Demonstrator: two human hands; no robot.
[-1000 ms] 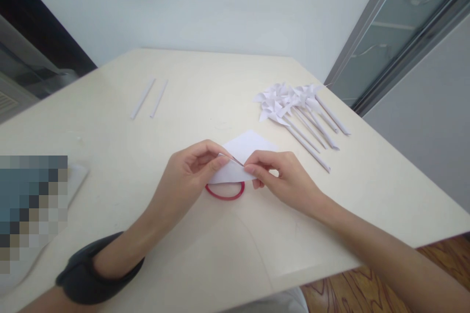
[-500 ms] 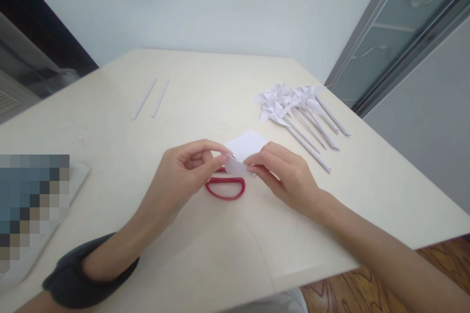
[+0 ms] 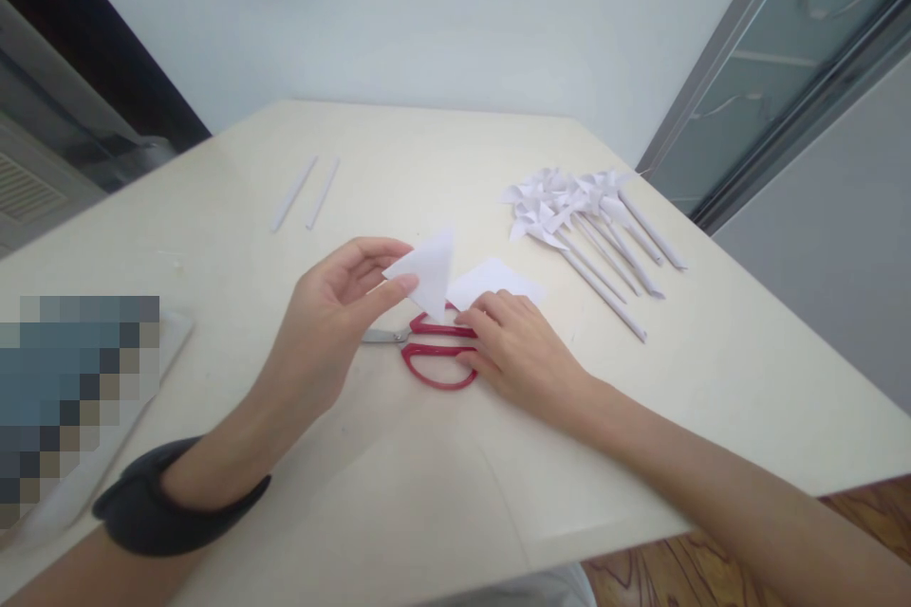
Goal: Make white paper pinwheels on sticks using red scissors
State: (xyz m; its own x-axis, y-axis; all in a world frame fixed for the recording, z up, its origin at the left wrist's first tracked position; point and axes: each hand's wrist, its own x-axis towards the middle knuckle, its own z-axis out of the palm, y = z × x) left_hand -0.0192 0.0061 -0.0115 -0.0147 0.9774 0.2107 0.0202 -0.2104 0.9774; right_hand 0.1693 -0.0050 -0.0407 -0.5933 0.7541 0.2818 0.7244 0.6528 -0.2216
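Note:
My left hand (image 3: 348, 303) pinches a small white paper folded into a triangle (image 3: 427, 270), lifted above the table. Below it lies a pair of scissors (image 3: 441, 386) with red handles, its metal blades pointing left and partly behind my left hand. The fingers of my right hand (image 3: 523, 341) curl over the right end of the scissors' handles, thumb on the near loop. Just beyond that hand, a flat white sheet of paper (image 3: 494, 280) rests on the table, its near edge covered by my fingers.
Several white paper pinwheels (image 3: 541, 209) on rolled sticks are bunched at the right. Two white paper tubes (image 3: 293, 194) lie at the back left. A blurred-out object (image 3: 78, 398) sits at the left of the cream table (image 3: 399, 493), with a wall behind.
My right hand has let go of the folded paper and moved down onto the scissors' handles. My left hand has raised the paper, now seen as a triangle.

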